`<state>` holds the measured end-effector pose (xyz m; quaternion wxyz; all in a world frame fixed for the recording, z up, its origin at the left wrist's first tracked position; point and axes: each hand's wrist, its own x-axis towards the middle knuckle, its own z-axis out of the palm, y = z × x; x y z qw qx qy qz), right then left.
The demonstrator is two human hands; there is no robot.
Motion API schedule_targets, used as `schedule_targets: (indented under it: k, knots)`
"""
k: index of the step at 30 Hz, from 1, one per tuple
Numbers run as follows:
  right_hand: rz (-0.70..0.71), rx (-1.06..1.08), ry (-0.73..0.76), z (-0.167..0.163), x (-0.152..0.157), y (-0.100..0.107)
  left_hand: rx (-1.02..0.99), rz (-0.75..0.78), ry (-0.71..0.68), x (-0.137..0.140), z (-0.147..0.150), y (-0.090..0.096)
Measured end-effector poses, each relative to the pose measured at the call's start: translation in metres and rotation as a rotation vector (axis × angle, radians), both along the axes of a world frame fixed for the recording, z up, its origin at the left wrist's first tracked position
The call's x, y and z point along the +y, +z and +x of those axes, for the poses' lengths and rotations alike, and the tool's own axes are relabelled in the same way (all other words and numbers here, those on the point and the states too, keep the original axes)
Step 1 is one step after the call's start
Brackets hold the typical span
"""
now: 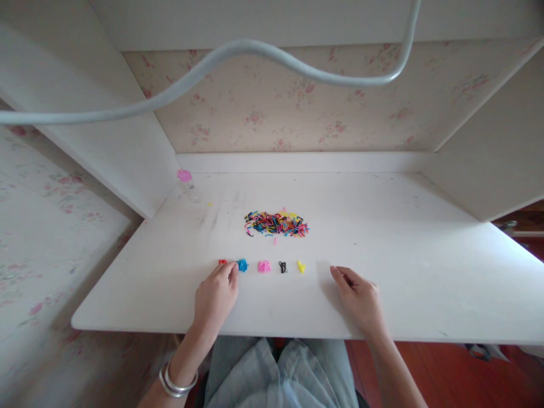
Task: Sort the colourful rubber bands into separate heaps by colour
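My left hand is at the near row of small rubber bands, its thumb and fingers pinched together. Its fingertips are beside the blue rubber bands and partly cover the red rubber bands. Whatever may be in the pinch is hidden. Along the same row lie pink rubber bands, black rubber bands and yellow rubber bands. My right hand rests to the right of the yellow ones, fingers curled and thumb against them, with nothing showing at the tips. Behind the row spreads a mixed heap of rubber bands.
A clear bottle with a pink cap is at the table's back left. A tiny yellow piece lies near it. One pink band is just in front of the heap. A white cable crosses overhead. Side panels bound the white table.
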<state>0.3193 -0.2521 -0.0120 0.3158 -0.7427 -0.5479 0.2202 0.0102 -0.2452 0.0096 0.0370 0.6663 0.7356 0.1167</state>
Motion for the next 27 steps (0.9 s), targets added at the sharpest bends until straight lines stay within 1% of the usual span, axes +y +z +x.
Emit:
schedule_targets:
  k: [7,15,18,23,27]
  knots:
    - [-0.012,0.016,-0.005,0.0,0.001,0.001,-0.036,0.013,-0.024,0.003,-0.003,0.0]
    - [-0.014,0.014,0.005,0.0,0.001,0.0,-0.025,-0.011,0.003,0.0,-0.001,0.004]
    - [-0.011,0.01,0.005,0.0,0.001,0.0,0.022,-0.014,0.04,0.001,0.005,0.008]
    - [-0.001,0.009,0.011,0.001,0.0,-0.001,0.162,-0.009,0.089,0.005,0.017,0.013]
    - [-0.004,0.003,0.009,0.002,0.0,-0.002,0.228,-0.007,0.091,0.008,0.021,0.013]
